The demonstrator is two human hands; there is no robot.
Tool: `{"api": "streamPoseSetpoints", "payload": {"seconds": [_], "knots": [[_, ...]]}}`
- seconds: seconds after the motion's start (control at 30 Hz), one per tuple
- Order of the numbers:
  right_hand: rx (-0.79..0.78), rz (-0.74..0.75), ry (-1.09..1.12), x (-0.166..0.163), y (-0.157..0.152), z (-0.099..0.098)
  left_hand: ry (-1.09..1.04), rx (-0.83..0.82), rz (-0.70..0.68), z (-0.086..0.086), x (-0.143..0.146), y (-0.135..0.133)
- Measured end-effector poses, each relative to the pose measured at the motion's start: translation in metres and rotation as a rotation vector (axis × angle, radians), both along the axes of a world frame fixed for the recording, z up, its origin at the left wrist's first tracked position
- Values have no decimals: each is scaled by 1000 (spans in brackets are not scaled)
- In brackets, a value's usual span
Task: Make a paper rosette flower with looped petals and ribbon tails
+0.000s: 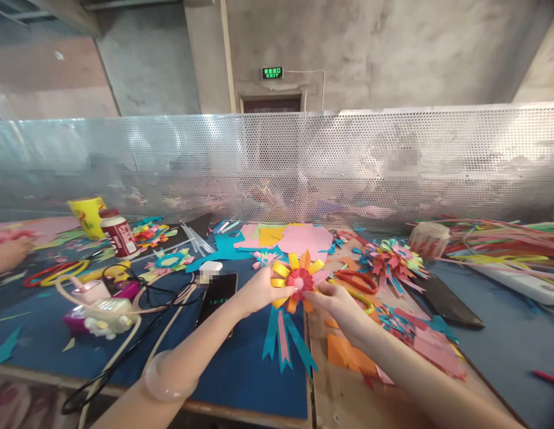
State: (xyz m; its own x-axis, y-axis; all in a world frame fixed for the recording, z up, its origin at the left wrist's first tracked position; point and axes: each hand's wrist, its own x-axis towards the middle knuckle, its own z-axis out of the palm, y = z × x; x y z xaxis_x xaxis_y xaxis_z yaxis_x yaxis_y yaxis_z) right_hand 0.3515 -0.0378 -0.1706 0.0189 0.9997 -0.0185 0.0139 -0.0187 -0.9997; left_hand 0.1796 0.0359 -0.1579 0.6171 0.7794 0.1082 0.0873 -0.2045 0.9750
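Observation:
I hold a paper flower (pixel 299 277) above the table, with yellow and orange looped petals and a red fringed centre. My left hand (pixel 261 290) grips its left side, fingers closed on the yellow loops. From the right, my right hand (pixel 333 300) pinches the flower's lower right edge. Blue and pink paper ribbons (pixel 283 339) lie fanned out on the blue mat just below the flower. A pale bangle (pixel 169 381) sits on my left forearm.
Red and yellow scissors (pixel 357 285) lie right of my hands, with a finished multicolour paper flower (pixel 390 259) behind them. A phone (pixel 218 296), cables, a red-labelled bottle (pixel 118 233) and a yellow cup (pixel 87 215) stand left. Another person's hand (pixel 6 250) works at far left. A perforated metal screen (pixel 277 167) backs the table.

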Motion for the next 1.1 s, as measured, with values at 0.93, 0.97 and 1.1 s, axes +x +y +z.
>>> {"api": "streamPoseSetpoints", "payload": {"seconds": [0.93, 0.97, 1.1], "knots": [[0, 20, -83, 9, 8, -7, 29, 32, -20, -4, -3, 3], [6, 27, -56, 9, 8, -7, 30, 25, -13, -4, -3, 3], [27, 50, 17, 8, 9, -9, 37, -15, -3, -6, -3, 4]]}}
